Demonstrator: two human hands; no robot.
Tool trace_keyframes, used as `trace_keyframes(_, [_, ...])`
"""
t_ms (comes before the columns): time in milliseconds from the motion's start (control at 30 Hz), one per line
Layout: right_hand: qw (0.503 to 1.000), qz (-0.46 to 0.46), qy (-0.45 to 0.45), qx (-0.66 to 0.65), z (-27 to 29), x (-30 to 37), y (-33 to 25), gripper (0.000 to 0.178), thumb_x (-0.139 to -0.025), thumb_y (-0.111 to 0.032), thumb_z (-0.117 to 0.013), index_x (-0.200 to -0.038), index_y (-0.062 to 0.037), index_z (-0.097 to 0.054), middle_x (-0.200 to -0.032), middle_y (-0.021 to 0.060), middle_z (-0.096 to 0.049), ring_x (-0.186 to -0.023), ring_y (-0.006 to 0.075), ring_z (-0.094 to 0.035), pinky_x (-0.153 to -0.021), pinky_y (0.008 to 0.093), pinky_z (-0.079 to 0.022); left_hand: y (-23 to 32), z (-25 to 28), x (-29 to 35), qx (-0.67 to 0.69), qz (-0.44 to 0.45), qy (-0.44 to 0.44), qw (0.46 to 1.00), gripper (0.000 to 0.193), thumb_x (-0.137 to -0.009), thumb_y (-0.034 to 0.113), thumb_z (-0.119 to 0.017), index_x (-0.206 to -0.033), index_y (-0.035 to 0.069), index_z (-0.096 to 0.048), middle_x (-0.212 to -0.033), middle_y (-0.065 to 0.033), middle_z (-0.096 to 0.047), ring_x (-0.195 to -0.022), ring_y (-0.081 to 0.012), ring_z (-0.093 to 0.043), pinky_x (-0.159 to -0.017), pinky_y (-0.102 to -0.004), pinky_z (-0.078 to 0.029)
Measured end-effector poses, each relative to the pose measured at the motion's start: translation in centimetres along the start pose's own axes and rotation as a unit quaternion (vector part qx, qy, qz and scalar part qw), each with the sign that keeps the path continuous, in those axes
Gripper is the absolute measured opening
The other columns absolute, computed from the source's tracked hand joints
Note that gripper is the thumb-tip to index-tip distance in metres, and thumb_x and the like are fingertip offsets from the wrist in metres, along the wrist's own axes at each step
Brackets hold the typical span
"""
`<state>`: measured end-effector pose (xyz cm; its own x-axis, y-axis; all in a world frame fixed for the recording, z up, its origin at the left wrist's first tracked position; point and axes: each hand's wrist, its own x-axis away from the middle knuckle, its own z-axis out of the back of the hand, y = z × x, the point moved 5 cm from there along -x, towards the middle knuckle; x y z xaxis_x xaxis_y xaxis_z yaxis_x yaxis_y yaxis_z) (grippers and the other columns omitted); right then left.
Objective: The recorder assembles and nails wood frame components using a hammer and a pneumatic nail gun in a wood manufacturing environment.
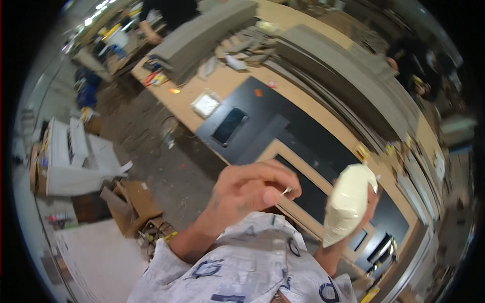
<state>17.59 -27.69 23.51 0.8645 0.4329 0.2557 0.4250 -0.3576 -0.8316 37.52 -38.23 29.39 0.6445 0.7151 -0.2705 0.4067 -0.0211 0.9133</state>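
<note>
My right hand (373,203) is wrapped round a plump clear plastic bag (348,202) filled with pale cream-coloured material. The bag hides most of its fingers. To the left, in front of my chest, my left hand (247,188) is closed, thumb and fingers together, with a small thin whitish bit (286,192) showing at the fingertips. Its kind is too small to make out. Beneath both hands lies a dark grey panel (308,144) with light wooden strips (303,166) on it. A dark phone (230,126) rests on the panel's left part.
Long grey boards (343,76) are stacked along the table's far side, with offcuts (242,48) beside them. A small white square object (205,103) lies near the table's left edge. A cardboard box (134,204) stands at left. Two other people (169,12) are farther back.
</note>
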Motion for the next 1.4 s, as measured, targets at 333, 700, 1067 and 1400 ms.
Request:
trace_keyframes(333, [0.961,0.154,-0.191,0.126,-0.1,-1.9,4.6,0.042,-0.095,-0.028,-0.059,-0.129,-0.0031,-0.051,-0.11,0.0186,-0.061,-0.071,0.0259,-0.055,-0.04,0.0285,-0.049,-6.2,15.3,3.3,0.345,-0.046,0.082,0.934,0.055,-0.104,0.045,-0.05,-0.148,0.012,-0.045,-0.145,-0.0142,-0.05,-0.128,-0.0292,-0.049,-0.102,-0.0464,-0.042])
trace_keyframes(700, [0.864,-0.26,-0.199,-0.383,-3.0,-0.3,11.2,0.051,-0.085,-0.009,-0.074,-0.131,-0.0113,-0.051,-0.117,0.0127,-0.048,-0.092,0.0208,-0.056,-0.046,0.0232,-0.046,-24.3,46.0,8.3,-0.049,0.143,0.535,0.831,0.09,-0.101,0.056,-0.049,-0.162,0.009,-0.003,-0.167,-0.0163,-0.015,-0.152,-0.0313,-0.021,-0.121,-0.0427,-0.02])
trace_keyframes(1067, [0.883,-0.249,-0.151,-0.368,-4.9,-0.6,10.9,0.062,-0.08,-0.009,-0.076,-0.134,-0.0072,-0.046,-0.119,0.0125,-0.047,-0.095,0.0226,-0.059,-0.05,0.0273,-0.053,-27.2,48.9,5.5,-0.08,0.097,0.586,0.801,0.095,-0.097,0.062,-0.053,-0.159,0.001,-0.016,-0.163,-0.0215,-0.024,-0.152,-0.032,-0.022,-0.122,-0.0369,-0.019])
trace_keyframes(1400, [0.883,-0.25,-0.11,-0.383,-4.1,-0.9,12.1,0.065,-0.08,-0.012,-0.077,-0.135,-0.0036,-0.043,-0.12,0.0138,-0.048,-0.097,0.0237,-0.06,-0.052,0.0299,-0.057,-28.0,47.9,7.8,0.0,0.063,0.494,0.867,0.085,-0.102,0.057,-0.049,-0.159,0.0,-0.021,-0.165,-0.0159,-0.025,-0.152,-0.0258,-0.023,-0.122,-0.0348,-0.019])
